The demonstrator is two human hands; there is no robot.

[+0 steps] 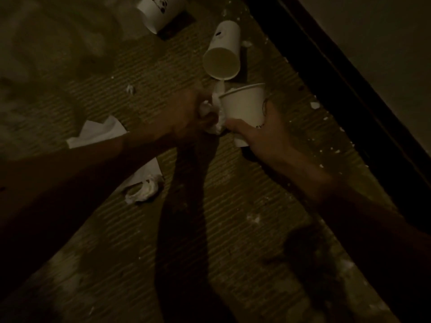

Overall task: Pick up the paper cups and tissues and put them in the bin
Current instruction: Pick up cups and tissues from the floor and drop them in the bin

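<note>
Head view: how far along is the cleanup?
No bin in view, nothing visibly done. Right hand holds the held cup; left hand grips a crumpled tissue beside its rim. Remaining: tipped cup, printed cup, flat tissue, wadded tissue, scraps.

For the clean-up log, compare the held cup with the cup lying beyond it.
The held cup sits in the right hand; the fallen cup lies sideways on the mat. The fallen cup shows its empty inside; the held cup only its wall. Both are white.

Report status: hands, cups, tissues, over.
Left hand grips crumpled tissue; right hand grips cup. Loose: tipped cup, far cup, flat tissue. Bin not visible.
</note>
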